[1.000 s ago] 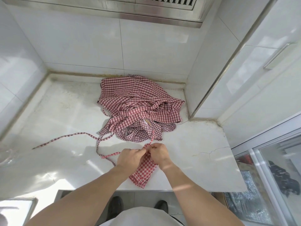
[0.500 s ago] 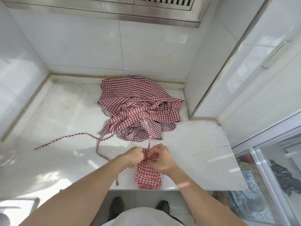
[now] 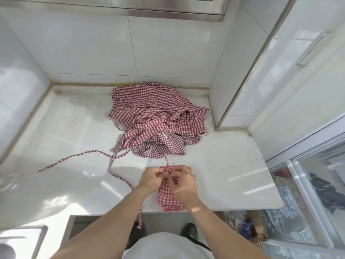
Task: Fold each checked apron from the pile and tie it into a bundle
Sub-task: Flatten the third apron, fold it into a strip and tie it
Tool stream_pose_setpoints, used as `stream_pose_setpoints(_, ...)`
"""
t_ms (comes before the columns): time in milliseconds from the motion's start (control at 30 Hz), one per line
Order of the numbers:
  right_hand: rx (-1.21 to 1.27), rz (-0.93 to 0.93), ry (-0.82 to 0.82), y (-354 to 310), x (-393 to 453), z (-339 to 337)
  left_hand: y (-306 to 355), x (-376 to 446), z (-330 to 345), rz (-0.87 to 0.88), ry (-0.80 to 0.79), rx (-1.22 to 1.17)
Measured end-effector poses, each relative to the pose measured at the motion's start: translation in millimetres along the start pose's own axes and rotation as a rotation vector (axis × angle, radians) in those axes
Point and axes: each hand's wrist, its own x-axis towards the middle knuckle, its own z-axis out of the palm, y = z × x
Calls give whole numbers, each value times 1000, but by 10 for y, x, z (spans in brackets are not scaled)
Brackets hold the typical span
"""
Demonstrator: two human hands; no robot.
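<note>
While my left hand [image 3: 152, 177] and right hand [image 3: 183, 182] pinch its strap [image 3: 166, 161], the folded apron [image 3: 166, 197] lies at the surface [image 3: 74, 146] edge, six o'clock. At twelve o'clock I see the pile [image 3: 158, 120], just beyond it.

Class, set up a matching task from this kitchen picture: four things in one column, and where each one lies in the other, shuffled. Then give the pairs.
Things
1. apron pile
2. folded apron
3. long strap
4. crack

Places
A. in the counter's surface, right of the hands
B. at the back of the counter, near the wall
C. at the counter's front edge, under both hands
D. stretched across the counter, left of the pile

Pairs: 1-B, 2-C, 3-D, 4-A

The left hand and right hand both pinch a strap on the folded apron.
</note>
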Motion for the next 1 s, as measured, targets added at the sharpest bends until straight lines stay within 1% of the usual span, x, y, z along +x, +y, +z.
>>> stream_pose_setpoints(67, -108, -19, -89, -28, 27, -44, -69, -3, 53, -13, 42, -34)
stream_pose_setpoints(167, -232, -61, -220, -36, 20, -88, -102, 14, 81, 8, 35, 11)
stream_pose_setpoints(233, -277, -85, -269, -47, 7, -106, -77, 5, 80, 35, 36, 49)
stream_pose_setpoints(300, -379, -134, -269, -67, 33, -125, -65, 2, 91, 40, 52, 71)
stream_pose_setpoints(367, -479, -186, -212, -90, 74, -133, -51, -5, 89, 9, 29, 51)
stream_pose_setpoints(433, -451, -188, -199, -96, 94, -125, -16, -11, 43, -8, -66, -1)
stream_pose_setpoints(500, -341, -148, -227, -65, 71, -101, 40, -44, -62, -47, -217, -3)
stream_pose_setpoints(567, -220, -84, -226, -5, 55, -103, 26, -46, -144, -73, -349, 73)
stream_pose_setpoints(600, -177, -65, -227, 18, 58, -113, -2, -37, -161, -60, -382, 120)
stream_pose_setpoints(633, -144, -62, -227, 37, 64, -126, -31, -35, -159, -28, -383, 165)
stream_pose_setpoints(700, -106, -79, -215, 54, 61, -170, -93, -51, -102, 51, -298, 183)
stream_pose_setpoints(833, -187, -123, -247, 65, 4, -252, -156, -87, -12, 175, -15, 254)
stream_pose_setpoints(900, -207, -120, -263, 112, -7, -259, -155, -87, 17, 198, 38, 319)
stream_pose_setpoints(1000, -222, -94, -312, 156, 20, -245, -109, -76, 16, 209, 44, 425)
